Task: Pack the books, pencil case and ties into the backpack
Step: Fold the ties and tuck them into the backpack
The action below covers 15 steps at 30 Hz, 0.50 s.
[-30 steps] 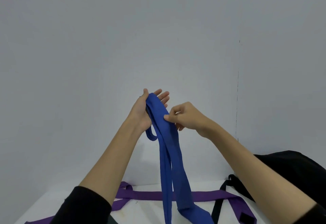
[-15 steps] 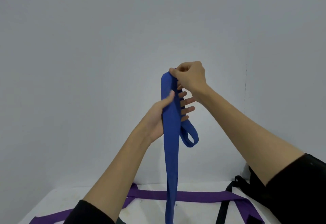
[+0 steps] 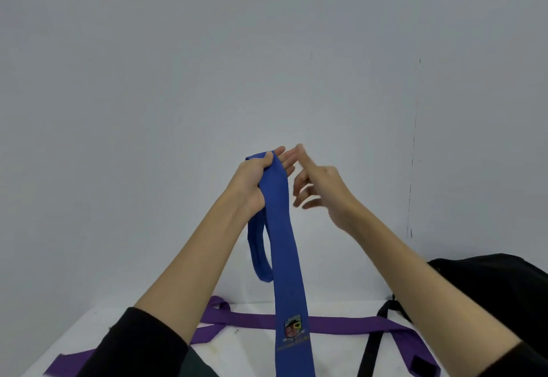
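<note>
A blue tie (image 3: 284, 246) with a crest near its wide end hangs over my left hand (image 3: 255, 180), which is raised in front of the wall and grips the tie's folded top between thumb and fingers. A short loop of the tie droops under the wrist. Just to the right, my right hand (image 3: 320, 183) hovers with fingers spread, blurred and off the fabric. On the white table lies a purple tie (image 3: 341, 324), stretched left to right. The black backpack (image 3: 504, 284) sits at the right edge, partly behind my right arm. No books or pencil case are in view.
A black strap (image 3: 370, 350) of the backpack trails across the table's right side over the purple tie. A plain grey wall stands close behind the table. The white tabletop (image 3: 252, 347) shows between my forearms.
My right hand has let go of the blue tie and opened. Both hands have dropped lower, and the tie now wraps over the left hand with its loop on the left side.
</note>
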{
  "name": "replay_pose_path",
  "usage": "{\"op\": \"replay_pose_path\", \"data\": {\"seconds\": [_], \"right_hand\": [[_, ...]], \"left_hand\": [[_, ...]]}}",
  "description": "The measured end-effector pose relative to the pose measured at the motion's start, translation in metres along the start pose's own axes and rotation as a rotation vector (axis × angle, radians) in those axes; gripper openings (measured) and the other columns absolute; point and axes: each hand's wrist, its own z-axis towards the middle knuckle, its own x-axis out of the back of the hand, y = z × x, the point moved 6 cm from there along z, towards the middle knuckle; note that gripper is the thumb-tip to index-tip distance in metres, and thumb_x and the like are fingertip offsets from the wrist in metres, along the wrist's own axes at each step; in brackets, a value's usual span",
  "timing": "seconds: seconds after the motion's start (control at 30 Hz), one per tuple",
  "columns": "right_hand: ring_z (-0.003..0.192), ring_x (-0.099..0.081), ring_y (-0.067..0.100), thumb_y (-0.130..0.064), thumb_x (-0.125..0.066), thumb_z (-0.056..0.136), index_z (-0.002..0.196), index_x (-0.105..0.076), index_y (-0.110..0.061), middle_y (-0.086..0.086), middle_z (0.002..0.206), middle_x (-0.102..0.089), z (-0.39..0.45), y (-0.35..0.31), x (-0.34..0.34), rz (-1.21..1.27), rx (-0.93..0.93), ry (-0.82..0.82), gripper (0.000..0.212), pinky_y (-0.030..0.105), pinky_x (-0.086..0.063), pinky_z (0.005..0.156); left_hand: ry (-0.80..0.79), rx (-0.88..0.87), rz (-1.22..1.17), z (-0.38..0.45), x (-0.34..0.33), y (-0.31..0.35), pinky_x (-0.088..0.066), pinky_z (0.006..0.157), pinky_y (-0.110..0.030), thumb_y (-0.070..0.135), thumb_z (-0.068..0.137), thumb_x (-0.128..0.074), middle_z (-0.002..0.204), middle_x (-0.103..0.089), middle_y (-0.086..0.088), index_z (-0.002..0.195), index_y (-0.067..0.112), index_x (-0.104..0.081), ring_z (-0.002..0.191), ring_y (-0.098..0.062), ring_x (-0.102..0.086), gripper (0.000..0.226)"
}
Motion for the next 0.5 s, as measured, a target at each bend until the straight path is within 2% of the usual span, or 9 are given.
{"op": "replay_pose_path", "data": {"seconds": [0.07, 0.13, 0.2, 0.3, 0.4, 0.5], "right_hand": [[0.067, -0.062, 0.015, -0.054, -0.059, 0.085, 0.087, -0.061, -0.006, 0.001, 0.081, -0.065, -0.005, 0.011, -0.013, -0.017, 0.024, -0.093, 0.048, 0.028, -0.05, 0.065], [0.074, -0.062, 0.013, -0.041, -0.063, 0.087, 0.096, -0.059, -0.008, -0.001, 0.091, -0.066, -0.006, 0.014, -0.021, -0.044, 0.068, -0.123, 0.034, 0.026, -0.049, 0.066], [0.074, -0.061, 0.013, -0.03, -0.061, 0.091, 0.088, -0.059, -0.012, -0.002, 0.087, -0.066, -0.005, 0.011, -0.021, -0.02, 0.099, -0.085, 0.019, 0.025, -0.047, 0.067], [0.075, -0.062, 0.017, -0.02, -0.056, 0.094, 0.077, -0.056, -0.012, 0.002, 0.084, -0.066, -0.002, 0.01, -0.018, 0.049, 0.078, -0.08, 0.019, 0.027, -0.049, 0.07], [0.075, -0.062, 0.022, -0.018, -0.05, 0.097, 0.085, -0.053, -0.008, 0.008, 0.085, -0.066, -0.001, 0.012, -0.023, 0.173, 0.016, -0.16, 0.016, 0.031, -0.052, 0.072], [0.074, -0.061, 0.022, -0.019, -0.05, 0.098, 0.091, -0.056, -0.006, 0.009, 0.087, -0.066, 0.0, 0.013, -0.023, 0.22, -0.006, -0.148, 0.016, 0.032, -0.051, 0.072]], "left_hand": [[0.018, -0.007, -0.035, 0.002, 0.0, 0.001, -0.047, 0.085, -0.029, 0.011, 0.103, -0.03, 0.129, -0.058, -0.018, 0.124, -0.003, -0.049, 0.105, -0.022, -0.06, 0.032], [0.023, -0.013, -0.033, 0.004, 0.001, 0.002, -0.045, 0.089, -0.029, 0.012, 0.104, -0.029, 0.13, -0.057, -0.017, 0.122, -0.002, -0.05, 0.104, -0.021, -0.059, 0.031], [0.021, -0.006, -0.017, 0.004, 0.002, 0.002, -0.045, 0.089, -0.029, 0.012, 0.103, -0.029, 0.13, -0.057, -0.016, 0.12, 0.0, -0.051, 0.104, -0.021, -0.059, 0.03], [0.013, 0.014, -0.003, 0.003, 0.005, 0.002, -0.046, 0.086, -0.03, 0.01, 0.103, -0.029, 0.131, -0.057, -0.015, 0.12, 0.001, -0.051, 0.106, -0.021, -0.059, 0.029], [0.009, 0.012, -0.019, 0.004, 0.006, 0.003, -0.044, 0.09, -0.031, 0.01, 0.103, -0.029, 0.132, -0.056, -0.016, 0.125, -0.001, -0.048, 0.114, -0.024, -0.057, 0.031], [0.026, -0.004, -0.013, 0.005, 0.007, 0.005, -0.045, 0.088, -0.03, 0.011, 0.104, -0.029, 0.131, -0.056, -0.016, 0.128, -0.001, -0.047, 0.113, -0.024, -0.057, 0.032]]}}
